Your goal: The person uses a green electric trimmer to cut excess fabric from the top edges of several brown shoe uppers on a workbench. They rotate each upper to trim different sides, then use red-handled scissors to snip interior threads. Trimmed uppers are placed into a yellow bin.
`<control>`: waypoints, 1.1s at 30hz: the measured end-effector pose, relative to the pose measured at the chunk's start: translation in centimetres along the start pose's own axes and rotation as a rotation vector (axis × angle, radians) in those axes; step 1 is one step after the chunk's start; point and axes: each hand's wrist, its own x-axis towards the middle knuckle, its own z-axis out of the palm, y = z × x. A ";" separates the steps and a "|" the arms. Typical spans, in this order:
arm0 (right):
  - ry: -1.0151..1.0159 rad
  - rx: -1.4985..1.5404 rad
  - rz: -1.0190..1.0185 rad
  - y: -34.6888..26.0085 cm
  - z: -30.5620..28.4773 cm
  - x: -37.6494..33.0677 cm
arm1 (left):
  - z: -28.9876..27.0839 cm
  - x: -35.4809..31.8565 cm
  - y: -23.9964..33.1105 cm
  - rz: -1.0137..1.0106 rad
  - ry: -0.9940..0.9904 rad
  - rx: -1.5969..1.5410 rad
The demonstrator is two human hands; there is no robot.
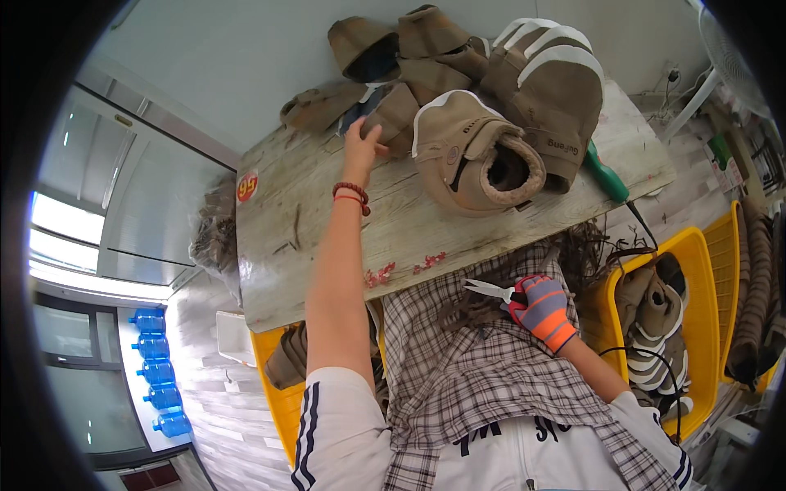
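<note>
Tan fabric shoe upper point(385, 114) lies at the far left of the pile point(491, 90) on the wooden table point(327, 237), with left hand point(362, 147) reaching out, fingers spread apart and resting on its near edge, not closed around it. Right hand point(542, 309), gloved in grey and orange, kept low over the checked cloth point(467, 368) on the lap, clamped on small snips point(491, 290) with blades pointing left. For a clean pick, judged best to pinch the single upper at its free edge and draw it toward the body, away from the large fleece-lined upper point(479, 155) just beside it, so neighbouring pieces stay put. Keep snips pointed away from the reaching forearm. Open tabletop available between the pile and the near table edge; ample room there for laying a piece flat. Green-handled tool point(606, 176) near the right table edge, its tip overhanging; avoid sweeping toward it. Yellow bins point(704, 311) flank the seat on both sides below table level, right one holding more uppers.
</note>
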 end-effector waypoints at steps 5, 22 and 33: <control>-0.024 -0.056 0.051 0.1 0.4 -0.3 | -8.9 0.0 -1.6 0.054 0.305 0.249; -0.403 0.014 -0.394 -11.4 -3.3 4.1 | -13.8 -34.1 4.4 0.317 -0.307 0.560; -0.486 -0.138 -0.504 -13.3 -0.6 2.7 | -15.4 -44.0 -1.2 -1.013 0.203 -0.940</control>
